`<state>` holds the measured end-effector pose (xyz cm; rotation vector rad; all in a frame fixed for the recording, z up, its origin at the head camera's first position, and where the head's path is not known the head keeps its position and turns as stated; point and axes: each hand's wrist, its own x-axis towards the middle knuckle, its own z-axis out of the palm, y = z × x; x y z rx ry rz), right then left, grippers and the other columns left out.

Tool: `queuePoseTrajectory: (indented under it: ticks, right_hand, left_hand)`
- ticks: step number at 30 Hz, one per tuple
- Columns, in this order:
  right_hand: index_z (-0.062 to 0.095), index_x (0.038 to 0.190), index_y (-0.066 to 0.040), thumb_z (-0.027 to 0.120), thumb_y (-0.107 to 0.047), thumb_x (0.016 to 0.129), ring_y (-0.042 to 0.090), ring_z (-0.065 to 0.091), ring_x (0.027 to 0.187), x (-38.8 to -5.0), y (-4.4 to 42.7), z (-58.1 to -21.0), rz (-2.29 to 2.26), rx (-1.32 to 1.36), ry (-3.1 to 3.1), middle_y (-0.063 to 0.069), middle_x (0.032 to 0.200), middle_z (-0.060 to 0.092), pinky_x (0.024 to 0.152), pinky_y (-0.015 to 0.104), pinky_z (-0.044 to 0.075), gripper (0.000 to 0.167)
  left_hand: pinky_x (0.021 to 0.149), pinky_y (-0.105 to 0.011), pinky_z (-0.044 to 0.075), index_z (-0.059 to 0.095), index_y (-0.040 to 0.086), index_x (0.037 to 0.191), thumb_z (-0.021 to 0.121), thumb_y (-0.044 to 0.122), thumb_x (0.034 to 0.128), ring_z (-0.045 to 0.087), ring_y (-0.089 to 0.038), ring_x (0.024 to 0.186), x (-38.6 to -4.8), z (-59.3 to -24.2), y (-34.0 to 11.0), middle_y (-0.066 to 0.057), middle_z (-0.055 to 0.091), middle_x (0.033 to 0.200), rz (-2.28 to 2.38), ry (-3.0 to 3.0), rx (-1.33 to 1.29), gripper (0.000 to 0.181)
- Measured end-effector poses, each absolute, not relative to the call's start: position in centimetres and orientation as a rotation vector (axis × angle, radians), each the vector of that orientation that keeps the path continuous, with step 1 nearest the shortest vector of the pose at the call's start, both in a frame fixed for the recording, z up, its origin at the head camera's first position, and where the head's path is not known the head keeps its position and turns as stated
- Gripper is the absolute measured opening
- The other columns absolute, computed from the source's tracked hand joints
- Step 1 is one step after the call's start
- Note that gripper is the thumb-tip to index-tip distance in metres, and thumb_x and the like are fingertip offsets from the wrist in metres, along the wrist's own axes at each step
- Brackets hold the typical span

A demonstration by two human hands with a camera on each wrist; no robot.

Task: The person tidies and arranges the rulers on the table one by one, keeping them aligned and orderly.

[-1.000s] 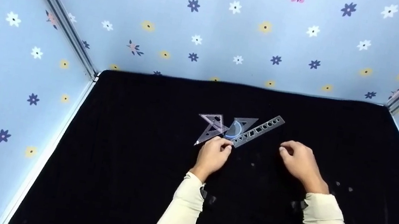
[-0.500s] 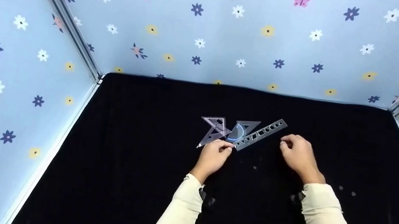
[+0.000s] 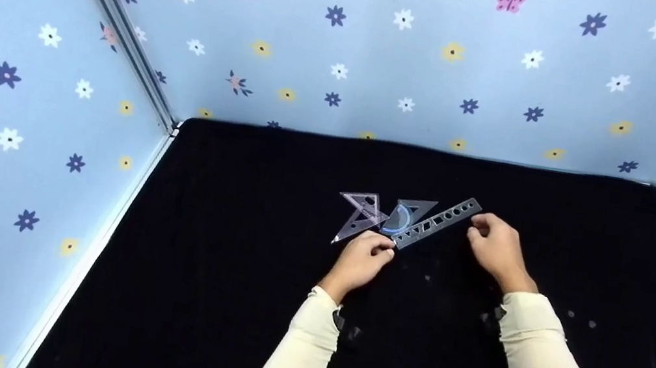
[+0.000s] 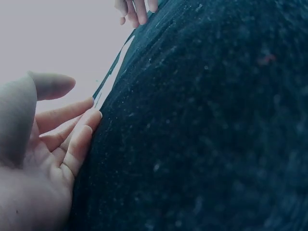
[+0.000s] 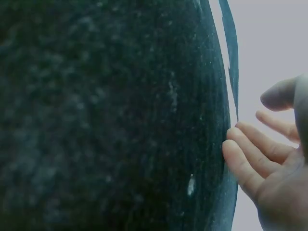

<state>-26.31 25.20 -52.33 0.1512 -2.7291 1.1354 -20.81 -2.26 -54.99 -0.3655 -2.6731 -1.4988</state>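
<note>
A clear ruler with cut-out shapes (image 3: 439, 223) lies diagonally on the black cloth. My left hand (image 3: 357, 261) touches its lower left end; in the left wrist view the fingers of that hand (image 4: 53, 139) are extended, the thumb apart from them. Close to the ruler's upper right end is my right hand (image 3: 498, 249), its fingers (image 5: 250, 154) loosely extended in the right wrist view; contact with the ruler cannot be told. Left of the ruler lie a blue-edged protractor (image 3: 398, 219) over a clear set square (image 3: 427, 208) and a purplish set square (image 3: 357, 215).
Black cloth (image 3: 239, 249) covers the surface. A blue flowered wall (image 3: 362, 51) stands behind, with similar walls at both sides and metal rails at the corners. Small pale specks (image 3: 592, 324) lie on the cloth at the right.
My right hand has moved up and closer to the ruler's upper right end. My left hand stays by the lower left end. The whole head view has shifted slightly.
</note>
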Motion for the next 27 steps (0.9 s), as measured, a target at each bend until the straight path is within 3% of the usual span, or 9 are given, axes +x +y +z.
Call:
queuePoseTrajectory:
  ticks: [4,10,15,22,27]
  right_hand:
    - [0.064,0.124,0.005,0.061,-0.005,0.091,0.036,0.065,0.103,-26.7,25.4,-52.6,1.197,0.095,-2.746,0.024,0.117,0.067,0.093,0.048,0.048,0.035]
    - [0.055,0.138,0.0,0.06,-0.011,0.093,0.034,0.064,0.106,-27.2,25.6,-52.8,1.21,-0.001,-2.825,0.024,0.114,0.068,0.098,0.049,0.045,0.047]
    - [0.05,0.144,-0.002,0.06,-0.017,0.094,0.036,0.061,0.11,-28.0,25.5,-52.2,1.212,-0.012,-2.874,0.025,0.127,0.062,0.1,0.052,0.043,0.052]
    - [0.048,0.145,-0.002,0.059,-0.015,0.095,0.042,0.039,0.138,-28.7,26.0,-51.9,1.154,0.014,-2.932,0.022,0.15,0.045,0.112,0.055,0.03,0.053]
    - [0.046,0.147,-0.001,0.058,-0.014,0.095,0.042,0.033,0.142,-28.7,26.3,-51.9,1.162,0.015,-2.96,0.022,0.153,0.04,0.114,0.055,0.027,0.055]
  left_hand:
    - [0.089,-0.027,0.048,0.074,0.002,0.11,0.065,0.014,0.0927,0.061,-0.014,0.096,-20.7,-54.9,-2.4,-0.004,0.067,0.114,-1.5,-2.681,-0.395,0.023]
    - [0.09,-0.025,0.047,0.074,0.001,0.109,0.065,0.014,0.0926,0.061,-0.013,0.097,-20.5,-54.9,-2.5,-0.004,0.066,0.116,-1.513,-2.688,-0.398,0.023]
    - [0.09,-0.026,0.047,0.075,0.002,0.108,0.065,0.014,0.0925,0.061,-0.012,0.097,-20.7,-54.8,-2.4,-0.003,0.066,0.115,-1.532,-2.659,-0.395,0.022]
    - [0.089,-0.025,0.047,0.075,0.003,0.109,0.064,0.015,0.0935,0.061,-0.012,0.097,-20.7,-55.1,-2.0,-0.003,0.065,0.116,-1.554,-2.676,-0.399,0.022]
    - [0.092,-0.026,0.047,0.075,0.003,0.111,0.064,0.016,0.0939,0.06,-0.013,0.101,-20.5,-55.0,-1.9,-0.004,0.065,0.119,-1.562,-2.685,-0.386,0.023]
